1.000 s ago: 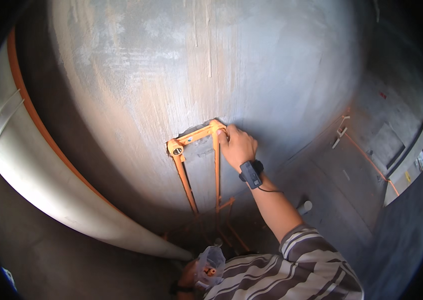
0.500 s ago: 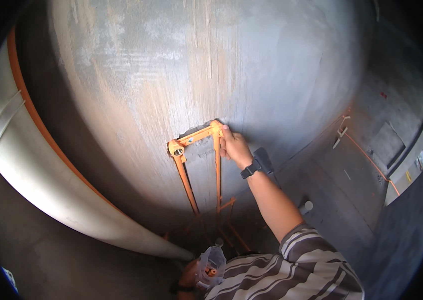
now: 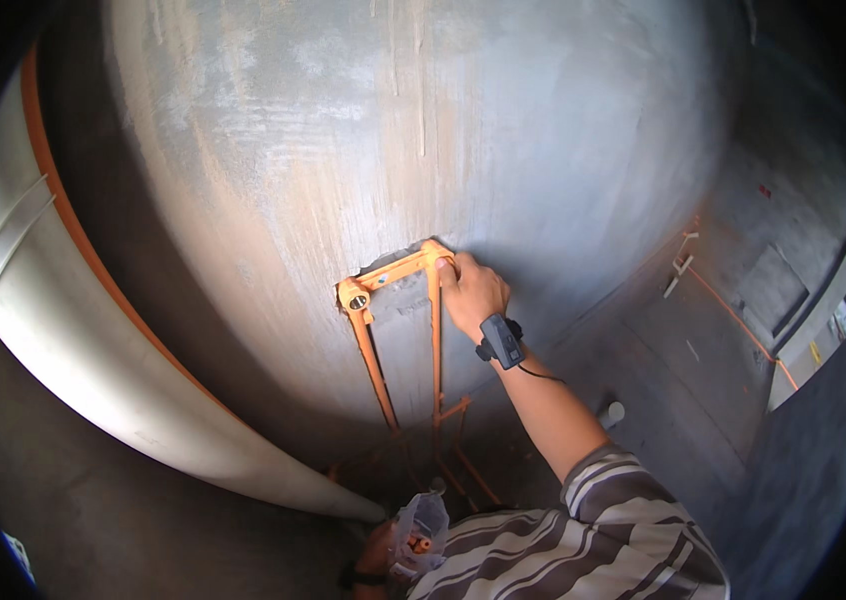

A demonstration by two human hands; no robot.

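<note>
At the right corner of an orange pipe assembly, my right hand point(image 3: 478, 298) has its fingers closed against the elbow fitting point(image 3: 433, 250). Whatever sits between thumb and fingers is hidden by the hand. The left elbow fitting point(image 3: 353, 294) shows an open round mouth with a metallic inside. An orange crosspiece joins the two corners, and orange pipes point(image 3: 436, 350) run down from them. Low in the view, my left hand point(image 3: 375, 552) is partly hidden behind a clear plastic bag point(image 3: 427, 518) that it holds; small orange pieces point(image 3: 421, 545) lie inside.
The fittings sit in a rough cut-out in a grey plastered wall point(image 3: 293, 150). A thick white pipe point(image 3: 73, 350) with a metal clamp point(image 3: 3, 250) curves along the left, beside a thin orange pipe point(image 3: 113, 270). Another orange line point(image 3: 733, 310) crosses the right side. A dark device point(image 3: 501, 342) with a cable is on my right wrist.
My right wrist has rotated, bringing the dark device round to face the view. The fingers remain at the right elbow. The bag and my left hand look nearly unchanged.
</note>
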